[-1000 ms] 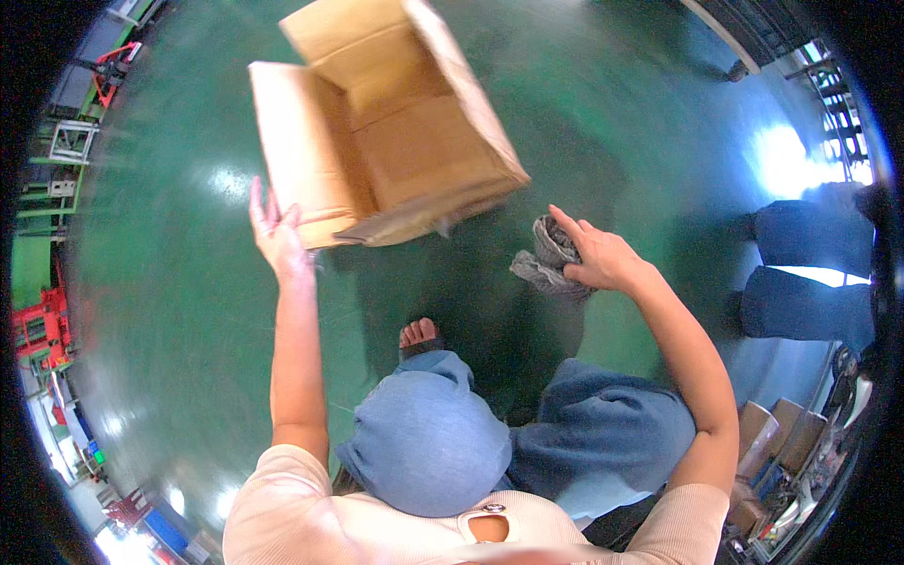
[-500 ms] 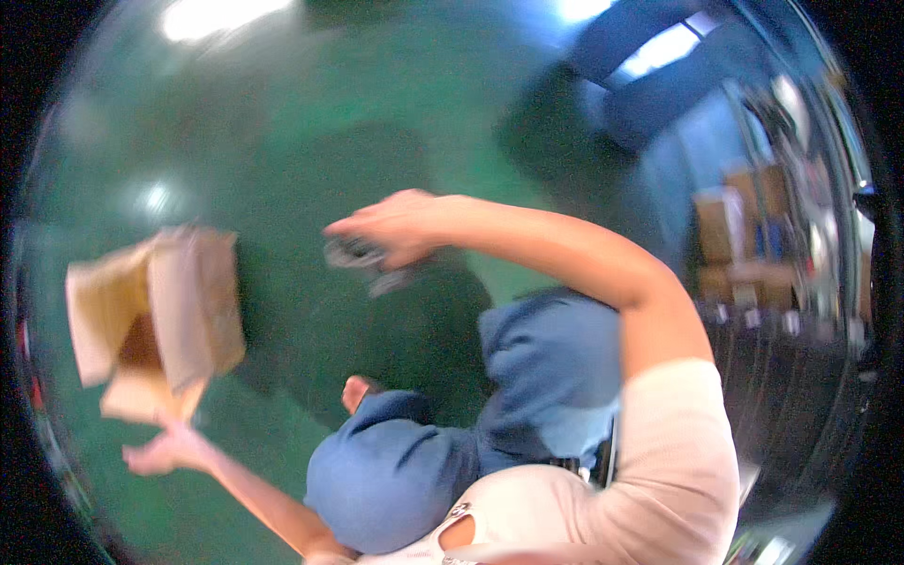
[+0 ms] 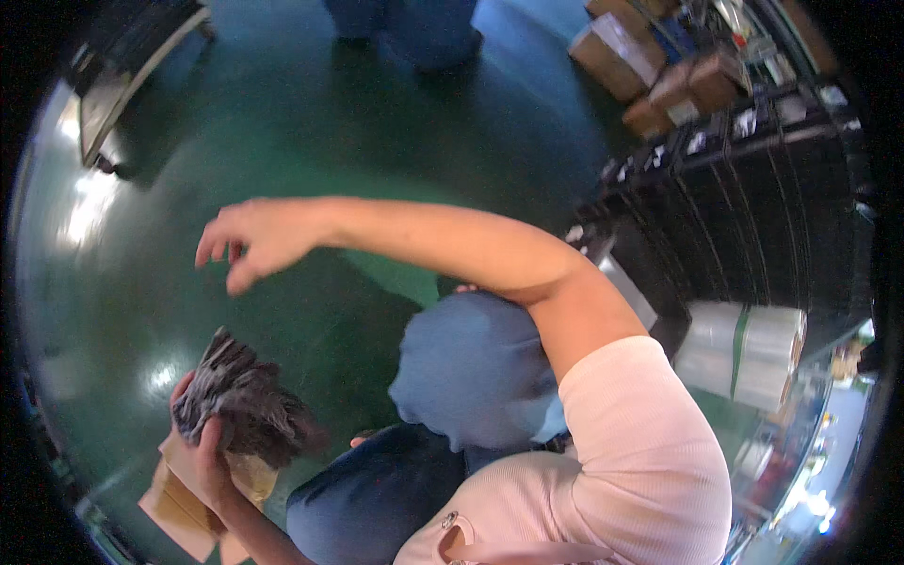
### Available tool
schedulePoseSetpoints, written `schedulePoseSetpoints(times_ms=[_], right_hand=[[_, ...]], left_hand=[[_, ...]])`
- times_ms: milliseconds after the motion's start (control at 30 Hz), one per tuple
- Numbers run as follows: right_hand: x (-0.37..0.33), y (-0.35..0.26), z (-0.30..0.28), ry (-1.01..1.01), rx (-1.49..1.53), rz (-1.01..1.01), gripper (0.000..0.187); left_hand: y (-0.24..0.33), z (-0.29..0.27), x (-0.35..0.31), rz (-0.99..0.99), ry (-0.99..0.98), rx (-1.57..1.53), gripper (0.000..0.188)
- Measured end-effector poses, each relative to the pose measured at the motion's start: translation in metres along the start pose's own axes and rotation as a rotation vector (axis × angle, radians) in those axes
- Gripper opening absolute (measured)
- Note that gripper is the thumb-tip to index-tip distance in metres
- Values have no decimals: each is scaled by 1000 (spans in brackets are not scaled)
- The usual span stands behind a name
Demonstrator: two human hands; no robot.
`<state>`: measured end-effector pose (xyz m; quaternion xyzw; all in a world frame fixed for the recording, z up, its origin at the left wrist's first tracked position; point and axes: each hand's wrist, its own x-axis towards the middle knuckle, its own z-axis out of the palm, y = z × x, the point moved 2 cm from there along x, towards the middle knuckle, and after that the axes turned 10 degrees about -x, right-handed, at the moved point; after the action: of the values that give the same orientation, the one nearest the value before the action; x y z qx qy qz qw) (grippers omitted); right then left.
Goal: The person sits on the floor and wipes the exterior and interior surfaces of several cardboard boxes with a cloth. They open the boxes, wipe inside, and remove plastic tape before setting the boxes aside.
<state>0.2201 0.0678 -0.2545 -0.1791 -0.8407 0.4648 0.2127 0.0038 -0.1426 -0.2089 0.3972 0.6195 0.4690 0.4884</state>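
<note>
My left hand is wrapped round a crumpled dark-grey bundle, with thumb and fingers on its near left side. The bundle looks like soft, folded layers; what it is made of I cannot tell. Beneath that hand and forearm stands a brown cardboard box with its flaps up, partly hidden by the arm and bundle. My right hand hangs in the air above and beyond the bundle, fingers bent and apart, holding nothing.
Black crates are lined up at the right, near a clear plastic-wrapped roll with a green band. Cardboard boxes are piled at the far right. A wheeled cart stands far left on the green floor.
A grey item was in my right hand; now that hand is free and further left. My left hand, empty before, grips the grey bundle. The view has turned right, and the box appears lower.
</note>
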Motion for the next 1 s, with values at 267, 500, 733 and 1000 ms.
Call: schedulePoseSetpoints(times_ms=[267,500,733,1000], right_hand=[[-140,189,-144,649,172,639,24],[-373,314,-341,746,-670,1369,31],[-500,319,-438,513,-961,1753,48],[-561,347,-490,595,-992,1795,61]], left_hand=[[59,30,46,-38,-19,135,78],[64,80,40,-216,190,253,71],[51,77,72,-317,260,400,57],[60,36,104,-369,144,582,45]])
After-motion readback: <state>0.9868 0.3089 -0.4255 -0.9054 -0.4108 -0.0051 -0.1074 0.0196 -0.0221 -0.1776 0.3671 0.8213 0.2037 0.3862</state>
